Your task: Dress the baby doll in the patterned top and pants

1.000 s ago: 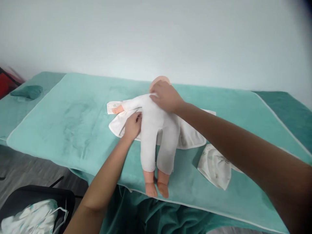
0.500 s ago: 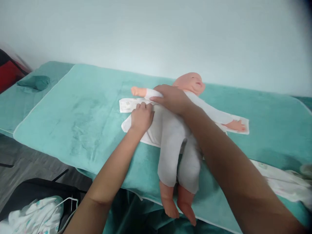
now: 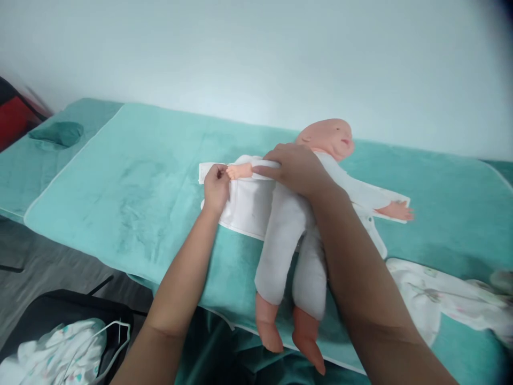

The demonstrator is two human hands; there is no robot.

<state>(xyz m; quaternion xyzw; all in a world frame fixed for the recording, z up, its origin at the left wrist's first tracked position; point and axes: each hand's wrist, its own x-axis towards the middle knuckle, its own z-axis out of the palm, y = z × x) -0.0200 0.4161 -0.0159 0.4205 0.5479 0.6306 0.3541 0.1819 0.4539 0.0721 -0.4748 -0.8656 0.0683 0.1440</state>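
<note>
The left hand and right hand are gripping 1 arm of the white-cloth, pink-limbed doll lying at the green-covered table's near edge, seemingly positioning it, the next move calling for alignment with the white cloth sleeve.

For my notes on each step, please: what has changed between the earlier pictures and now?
The right hand left the chest of the doll and took hold of one of its arms. The left hand moved from the doll's side to the end of that arm; its hold is unclear. The doll's head shifted toward picture right. The doll still lies on the white shirt, and the cloth remains on the chair.
</note>
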